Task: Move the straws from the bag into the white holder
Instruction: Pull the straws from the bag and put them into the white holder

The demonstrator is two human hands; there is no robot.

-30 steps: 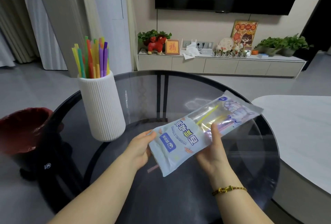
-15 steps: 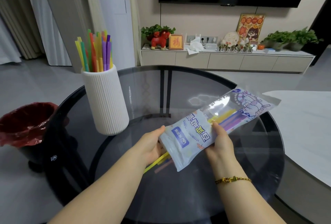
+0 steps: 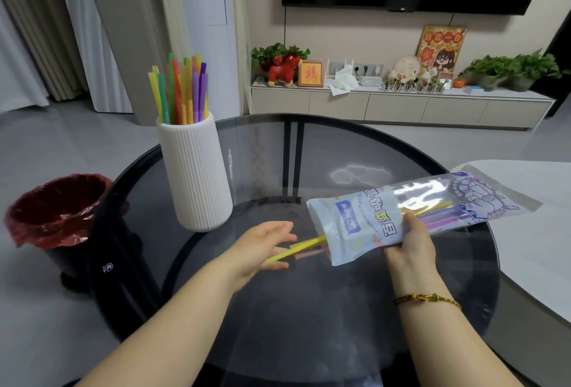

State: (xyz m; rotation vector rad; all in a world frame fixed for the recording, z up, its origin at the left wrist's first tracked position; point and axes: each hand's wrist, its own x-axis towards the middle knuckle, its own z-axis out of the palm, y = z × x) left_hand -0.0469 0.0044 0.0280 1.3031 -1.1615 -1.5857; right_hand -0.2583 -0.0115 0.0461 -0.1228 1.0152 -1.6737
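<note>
A printed plastic straw bag (image 3: 364,219) is held level over the glass table, its open mouth pointing left. My right hand (image 3: 408,247) grips it from below at the middle. A yellow straw (image 3: 306,244) and a pinkish straw (image 3: 310,254) stick out of the mouth. More straws show through the clear far end. My left hand (image 3: 259,247) is at the straw tips with fingers spread. The yellow straw runs between its fingers and thumb, and no closed grip shows. The white ribbed holder (image 3: 194,176) stands upright to the left, holding several coloured straws (image 3: 182,90).
The round dark glass table (image 3: 309,309) carries the holder. A bin with a red liner (image 3: 52,210) stands on the floor at the left. A white table (image 3: 540,232) adjoins on the right. A low TV cabinet (image 3: 401,105) lies far behind.
My right hand carried the bag to the right and levelled it. Straws slid out of its mouth. My left hand left the bag's end and opened by the straw tips.
</note>
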